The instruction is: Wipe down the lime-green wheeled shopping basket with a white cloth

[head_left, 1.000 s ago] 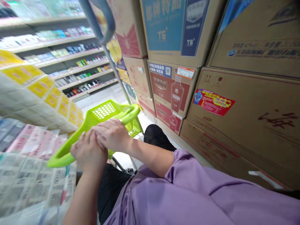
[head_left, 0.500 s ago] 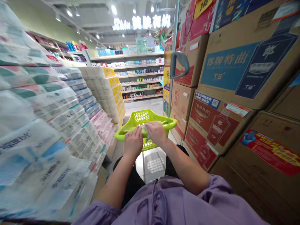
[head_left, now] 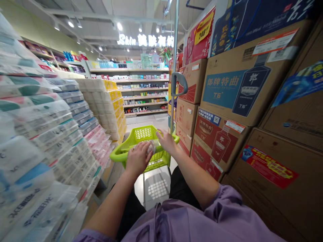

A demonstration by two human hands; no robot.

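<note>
A lime-green shopping cart (head_left: 121, 157) stands right in front of me, its perforated basket beyond the push handle. My left hand (head_left: 138, 158) lies closed over the left-middle part of the handle. Under its fingers is a crumpled whitish wad (head_left: 151, 147), perhaps a tissue or wipe, pressed against the bar. My right hand (head_left: 167, 142) is on the handle's right half, fingers bent over the bar with their tips pointing forward and left. A small gap parts the two hands.
Stacked wrapped paper packs (head_left: 60, 131) line the left side closely. Tall cartons (head_left: 224, 87) wall the right. A metal post with a grey loop handle (head_left: 180, 84) rises at the cart's right front. Product shelves (head_left: 143, 89) stand ahead beyond the tiled floor (head_left: 141, 121).
My right hand has slid right along the handle, away from my left hand. The wad now shows beside my left fingers. The view has turned slightly right and up.
</note>
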